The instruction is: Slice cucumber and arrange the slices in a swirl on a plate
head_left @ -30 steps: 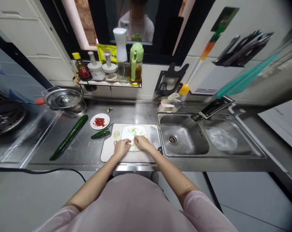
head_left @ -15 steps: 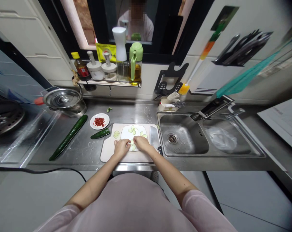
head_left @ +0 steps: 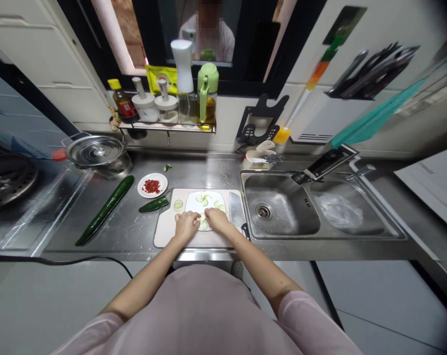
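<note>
Left hand (head_left: pixel 187 226), right hand (head_left: pixel 216 220): both curled narrow over near side of plate (head_left: pixel 191 205); hold on slices (head_left: pixel 204 225) impossible to tell. Slices: on plate, some beside it on board (head_left: pixel 212 240). For neat placing: light touch, even spacing, no brushing of neighbours.

Top (head_left: pixel 201 315): dusty pink, plain front. Sleeves (head_left: pixel 304 315): short, loose-cut, matching pink fabric, paler in places. Footwear: one grey shoe (head_left: pixel 237 268) partly visible, upper perforated with small holes.
</note>
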The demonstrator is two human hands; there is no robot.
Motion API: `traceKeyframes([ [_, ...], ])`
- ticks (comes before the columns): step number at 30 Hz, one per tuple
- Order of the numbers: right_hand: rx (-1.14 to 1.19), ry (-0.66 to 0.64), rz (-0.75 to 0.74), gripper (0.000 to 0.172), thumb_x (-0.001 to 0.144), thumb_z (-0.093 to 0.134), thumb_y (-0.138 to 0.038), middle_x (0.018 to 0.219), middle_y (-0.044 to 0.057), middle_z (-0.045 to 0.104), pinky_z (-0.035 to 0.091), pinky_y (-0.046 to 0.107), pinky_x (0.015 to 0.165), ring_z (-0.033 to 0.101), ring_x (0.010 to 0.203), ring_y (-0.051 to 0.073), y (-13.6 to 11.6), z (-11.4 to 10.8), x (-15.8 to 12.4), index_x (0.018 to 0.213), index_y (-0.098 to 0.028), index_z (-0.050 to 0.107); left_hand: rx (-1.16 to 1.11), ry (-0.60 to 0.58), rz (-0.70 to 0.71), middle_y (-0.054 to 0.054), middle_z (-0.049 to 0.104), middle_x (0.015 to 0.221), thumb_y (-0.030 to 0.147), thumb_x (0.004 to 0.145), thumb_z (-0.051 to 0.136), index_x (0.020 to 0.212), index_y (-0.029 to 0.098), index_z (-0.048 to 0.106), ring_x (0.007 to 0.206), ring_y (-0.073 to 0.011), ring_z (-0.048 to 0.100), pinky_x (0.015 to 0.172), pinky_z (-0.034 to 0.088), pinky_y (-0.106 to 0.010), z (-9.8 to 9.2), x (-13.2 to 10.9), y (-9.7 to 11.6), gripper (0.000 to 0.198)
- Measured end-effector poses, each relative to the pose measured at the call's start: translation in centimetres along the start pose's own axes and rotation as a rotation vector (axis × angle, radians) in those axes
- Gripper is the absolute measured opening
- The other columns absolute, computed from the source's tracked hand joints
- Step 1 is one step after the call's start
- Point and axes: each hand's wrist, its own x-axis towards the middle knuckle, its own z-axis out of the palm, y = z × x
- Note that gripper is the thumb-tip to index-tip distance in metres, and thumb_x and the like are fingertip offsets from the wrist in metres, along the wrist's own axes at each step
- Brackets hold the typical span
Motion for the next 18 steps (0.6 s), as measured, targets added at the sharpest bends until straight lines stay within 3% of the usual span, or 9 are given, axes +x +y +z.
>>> traceKeyframes([
  [8, -0.055, 0.052, 0.029, 0.024, 0.093, 0.045, -0.025, 0.111, 0.013, 0.062, 0.042, 0.029, 0.078, 0.057, 0.103, 0.022, -0.1, 0.0, -0.5, 0.109, -0.017, 0.060, 0.058, 0.044, 0.159, -0.006, 0.061, 0.105, 0.024, 0.088, 0.048, 0.094, 0.026, 0.069, 0.101, -0.0232, 0.050, 0.086, 0.028, -0.040, -0.1, -0.4, 0.0, 0.022],
  [18, 0.008, 0.142, 0.159, 0.024, 0.095, 0.044, -0.030, 0.110, 0.012, 0.062, 0.040, 0.028, 0.079, 0.056, 0.103, 0.021, 1.2, -0.2, -2.1, 0.109, -0.018, 0.059, 0.041, 0.038, 0.141, -0.007, 0.061, 0.107, 0.018, 0.087, 0.045, 0.101, 0.027, 0.069, 0.103, -0.0231, 0.050, 0.090, 0.028, -0.041, 0.0, -0.4, 0.3, 0.029],
])
